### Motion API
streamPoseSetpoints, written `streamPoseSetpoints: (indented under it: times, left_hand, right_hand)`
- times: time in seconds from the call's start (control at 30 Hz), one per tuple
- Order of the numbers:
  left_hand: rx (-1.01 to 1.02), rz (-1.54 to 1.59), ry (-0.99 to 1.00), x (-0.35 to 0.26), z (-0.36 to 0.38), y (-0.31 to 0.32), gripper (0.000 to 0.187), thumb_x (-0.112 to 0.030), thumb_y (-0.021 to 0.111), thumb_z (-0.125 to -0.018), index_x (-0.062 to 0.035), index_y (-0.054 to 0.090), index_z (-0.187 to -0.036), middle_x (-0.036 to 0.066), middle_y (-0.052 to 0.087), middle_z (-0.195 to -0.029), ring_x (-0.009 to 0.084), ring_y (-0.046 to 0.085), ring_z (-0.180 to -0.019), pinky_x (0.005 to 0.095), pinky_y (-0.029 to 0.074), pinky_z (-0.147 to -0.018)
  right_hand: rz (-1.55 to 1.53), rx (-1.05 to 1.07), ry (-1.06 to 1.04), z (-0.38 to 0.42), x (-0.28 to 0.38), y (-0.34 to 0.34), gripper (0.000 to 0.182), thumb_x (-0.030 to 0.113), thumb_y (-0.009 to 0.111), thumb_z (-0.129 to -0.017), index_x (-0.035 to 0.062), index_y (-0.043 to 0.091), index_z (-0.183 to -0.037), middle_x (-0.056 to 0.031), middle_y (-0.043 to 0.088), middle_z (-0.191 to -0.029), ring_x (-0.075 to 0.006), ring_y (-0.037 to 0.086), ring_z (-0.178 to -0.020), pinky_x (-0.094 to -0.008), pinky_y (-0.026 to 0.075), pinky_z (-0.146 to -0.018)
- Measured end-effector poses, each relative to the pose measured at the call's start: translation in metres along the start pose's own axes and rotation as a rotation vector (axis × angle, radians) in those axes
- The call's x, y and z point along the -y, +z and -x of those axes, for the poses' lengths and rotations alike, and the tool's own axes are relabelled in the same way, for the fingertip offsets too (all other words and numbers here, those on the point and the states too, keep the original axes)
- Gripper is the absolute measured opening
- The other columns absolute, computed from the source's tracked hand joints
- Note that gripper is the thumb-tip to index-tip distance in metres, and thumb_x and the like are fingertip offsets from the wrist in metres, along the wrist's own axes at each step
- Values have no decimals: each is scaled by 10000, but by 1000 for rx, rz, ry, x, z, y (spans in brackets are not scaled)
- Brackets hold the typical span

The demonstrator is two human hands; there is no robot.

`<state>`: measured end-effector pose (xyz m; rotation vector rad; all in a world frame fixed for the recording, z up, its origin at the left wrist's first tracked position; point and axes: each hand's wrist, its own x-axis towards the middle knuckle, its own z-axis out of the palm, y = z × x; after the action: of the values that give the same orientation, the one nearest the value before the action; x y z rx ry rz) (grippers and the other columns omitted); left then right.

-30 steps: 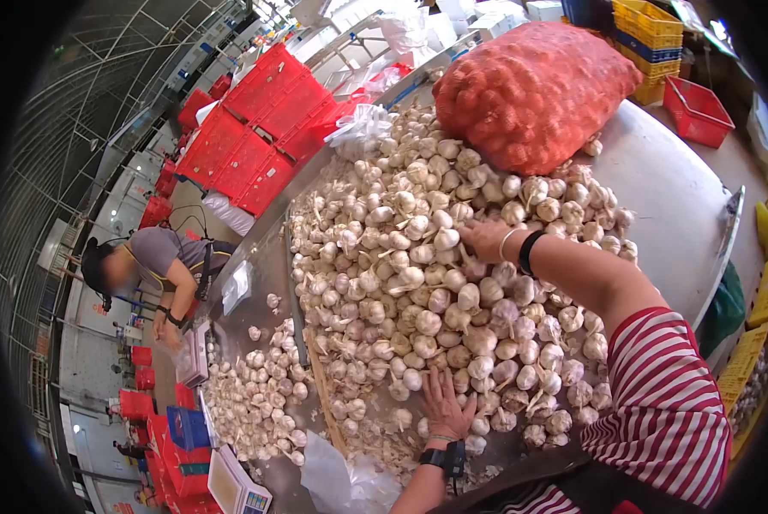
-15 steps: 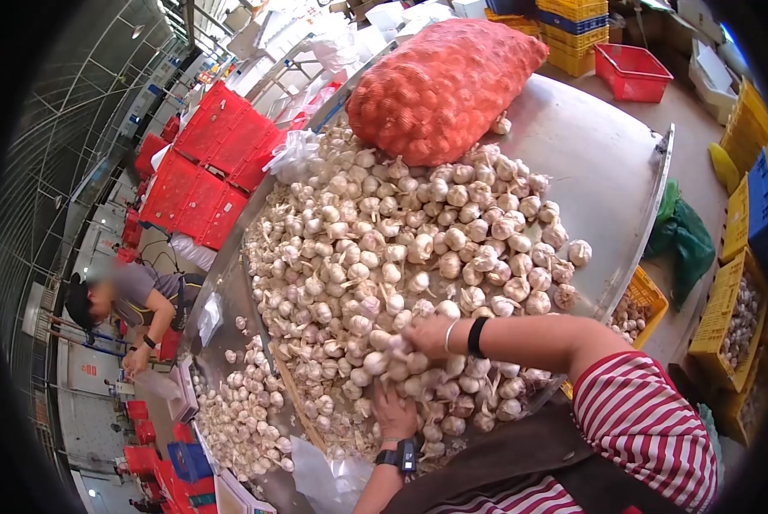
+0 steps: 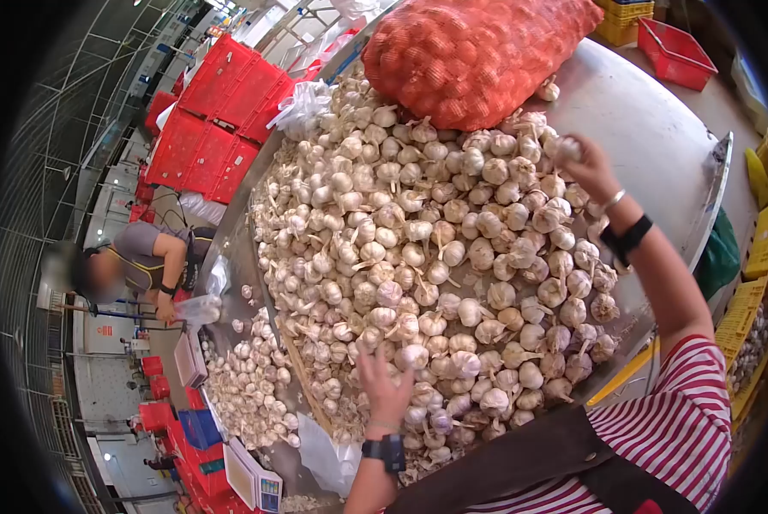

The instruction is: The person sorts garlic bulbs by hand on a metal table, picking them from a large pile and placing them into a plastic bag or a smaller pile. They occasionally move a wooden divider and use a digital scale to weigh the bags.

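A wide heap of garlic bulbs (image 3: 418, 231) covers the metal table (image 3: 633, 103). My right hand (image 3: 591, 170), reaching to the heap's far right edge, has its fingers closed around one garlic bulb (image 3: 567, 150). Nearer to me, my left hand (image 3: 387, 390) lies on the front of the heap with its fingers spread, a loose bulb (image 3: 412, 357) touching or close to the fingertips. Beyond the heap rests a full red mesh sack (image 3: 478, 60), its round contents showing through the net.
A wooden strip (image 3: 303, 373) divides the big heap from a smaller garlic pile (image 3: 251, 385) on the left. Scales (image 3: 249, 480) stand at the left edge. A person (image 3: 157, 261) works there with a plastic bag (image 3: 198, 309). Red crates (image 3: 221, 120) are stacked behind; yellow crates (image 3: 744, 321) stand right.
My right hand has moved from the heap's middle out to its far right edge and now holds a bulb. My left hand has lifted slightly and spread its fingers. The view has shifted.
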<state>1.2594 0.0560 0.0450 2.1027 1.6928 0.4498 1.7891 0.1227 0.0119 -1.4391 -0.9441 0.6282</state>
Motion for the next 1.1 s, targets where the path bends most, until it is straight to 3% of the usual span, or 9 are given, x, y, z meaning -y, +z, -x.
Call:
streamPoseSetpoints:
  times: [0.07,0.17,0.2,0.43,0.57,0.63,0.77,0.83,1.1]
  left_hand:
    - [261,-273,-35,-19,-22,18,914,-420,716,-818,-69,242,-1517,285,-21,-1578,485,14,-1451,555,123,-1163]
    - [213,-277,-94,-14,-40,32,988,-505,702,-813,-130,162,-1551,294,-93,-1574,535,-66,-1431,588,87,-1155]
    - [160,-304,-45,2,-43,40,1002,-531,709,-796,-190,153,-1557,282,-101,-1576,561,-66,-1417,623,79,-1141]
    - [57,-337,86,35,-56,50,1015,-606,696,-758,-227,190,-1551,310,-64,-1557,571,-37,-1407,679,33,-1117]
    - [18,-317,126,35,-58,50,995,-610,706,-740,-223,253,-1537,296,-41,-1559,554,-27,-1413,670,34,-1123]
    - [29,-290,130,32,-56,44,985,-605,709,-736,-228,269,-1534,274,-21,-1564,536,-11,-1419,663,46,-1128]
    - [103,-264,155,38,-42,34,915,-521,723,-761,-177,330,-1513,203,-61,-1600,486,-10,-1446,606,68,-1152]
    - [74,-211,187,46,-26,27,775,-469,762,-715,-120,512,-1359,192,80,-1594,487,76,-1435,644,139,-1128]
    - [98,-332,134,88,22,-3,683,-448,747,-725,-119,563,-1295,171,317,-1528,381,256,-1410,575,166,-1144]
  right_hand:
    - [270,-77,80,-51,-38,-40,372,169,727,-835,40,609,-1163,-78,681,-983,-131,628,-864,-293,510,-736]
    - [234,-72,277,-64,-29,-35,420,197,737,-849,54,600,-1220,-67,675,-1038,-133,626,-885,-287,511,-770]
    - [90,-34,434,-63,-26,-28,440,206,736,-859,69,592,-1252,-61,671,-1055,-133,627,-898,-279,511,-781]
    - [-181,259,485,-52,-40,13,510,148,762,-845,77,552,-1304,-44,651,-1091,-146,624,-942,-287,536,-796]
    - [193,480,503,-6,0,53,546,253,812,-798,128,580,-1276,-69,656,-1100,-170,623,-982,-304,541,-802]
    - [333,553,314,22,7,77,595,341,827,-766,143,587,-1273,-95,661,-1134,-210,613,-1036,-346,520,-869]
    - [393,555,340,89,23,124,631,397,783,-791,112,557,-1306,-163,651,-1176,-283,612,-1073,-366,486,-939]
    - [341,590,360,113,26,144,635,397,770,-798,96,550,-1311,-188,644,-1179,-311,616,-1084,-372,491,-937]
    - [560,945,250,225,70,232,654,377,735,-812,132,488,-1366,-208,474,-1330,-352,608,-1094,-440,483,-977]
